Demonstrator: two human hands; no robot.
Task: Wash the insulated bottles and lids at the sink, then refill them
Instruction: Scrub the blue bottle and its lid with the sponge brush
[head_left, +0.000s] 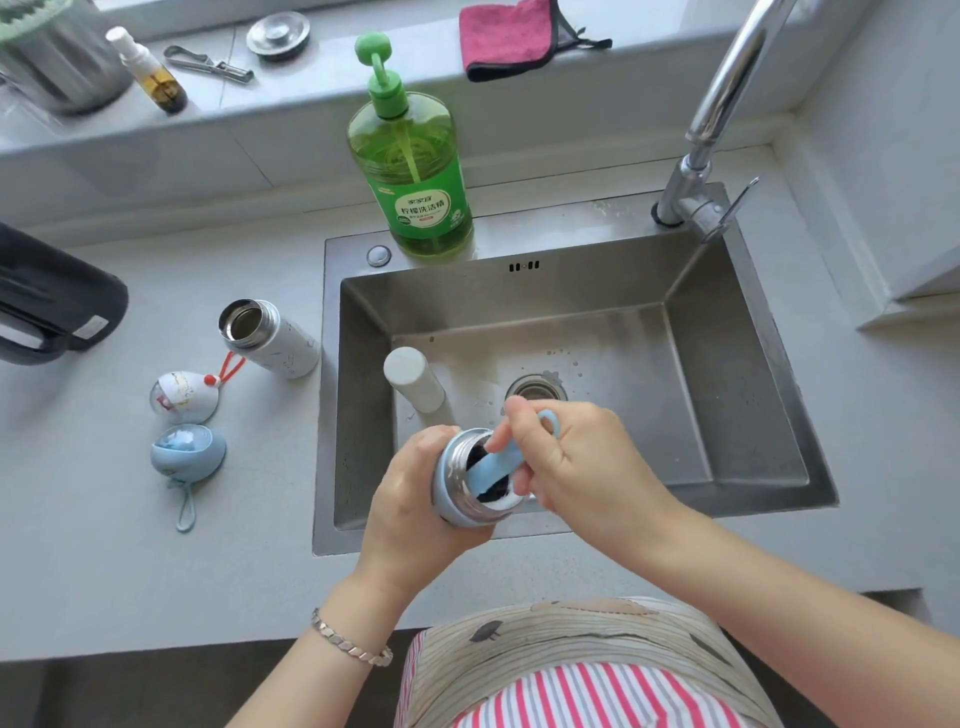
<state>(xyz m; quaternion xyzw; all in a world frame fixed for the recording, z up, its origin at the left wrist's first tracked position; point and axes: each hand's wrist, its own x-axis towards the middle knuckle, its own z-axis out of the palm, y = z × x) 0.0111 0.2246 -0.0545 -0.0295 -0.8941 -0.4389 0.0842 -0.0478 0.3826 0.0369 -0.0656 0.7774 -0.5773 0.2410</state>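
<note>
One hard scrub could twist the bottle (448, 486) loose over the sink's (727, 395) front edge, since the left hand (410, 499) alone wraps round it while the right hand (576, 457) clutches the brush (494, 464) pushed into its mouth.

Over the sink (737, 395), the left hand (410, 501) grips a blue bottle (442, 486); the right hand (571, 457) holds a brush (493, 466) inside it.

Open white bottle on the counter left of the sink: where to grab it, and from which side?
Best bet: grip the white bottle round mid-body, below the steel neck, coming from its left. It stands upright, a plain cylinder with no handle, and the sink rim crowds its right.
</note>
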